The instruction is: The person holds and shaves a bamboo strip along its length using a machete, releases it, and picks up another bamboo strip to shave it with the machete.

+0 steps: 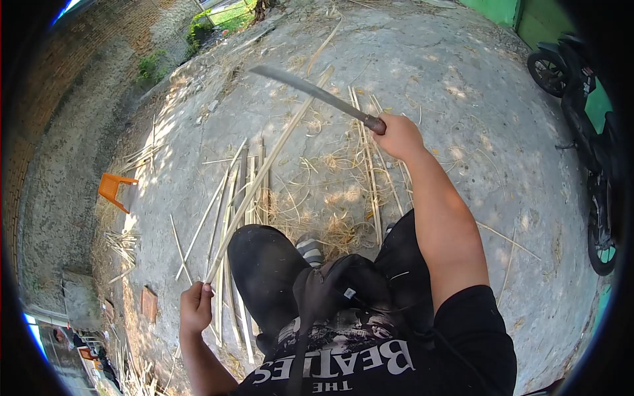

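My right hand (397, 136) is closed round the dark handle of a long machete (300, 84), whose blade points to the upper left. Low on the left, my left hand (196, 305) grips the near end of a long pale bamboo strip (269, 162). The strip slants up and away, and its far part passes behind the blade; whether they touch I cannot tell. More split strips (228, 198) lie on the ground by my left knee, and others (370, 173) lie ahead between my knees. Thin curled shavings (337, 218) are scattered near my feet.
An orange plastic stool (117, 189) stands at the left, with a pile of short strips (122, 247) and a brick (148, 304) nearer. A brick wall (56, 125) runs along the left. A black motorbike (584, 132) stands at the right. Part of a person shows at the lower left edge.
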